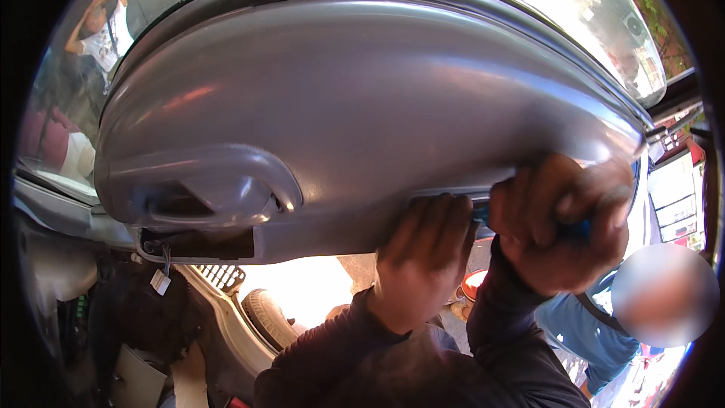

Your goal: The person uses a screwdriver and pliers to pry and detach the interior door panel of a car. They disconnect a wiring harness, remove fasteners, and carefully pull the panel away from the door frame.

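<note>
A grey vehicle door panel (362, 98) fills the middle of the view. My left hand (419, 257) presses against its lower part, fingers bent over a ledge there. Close by on the right, my right hand (563, 219) is closed in a fist around a blue-handled tool (578, 228). A bit of blue also shows between the two hands. The fingers hide the tool's working end and most of its handle. At the panel's lower left is an oval door-handle recess (226, 185), with a rectangular opening (215, 244) below it.
From the opening hangs a wire with a white connector (160, 281). Below the door lie a tyre (268, 317) and a reddish round container (473, 284). Someone in blue (596, 332) is close on the right. Past the window glass at left, another person (106, 38) has raised arms.
</note>
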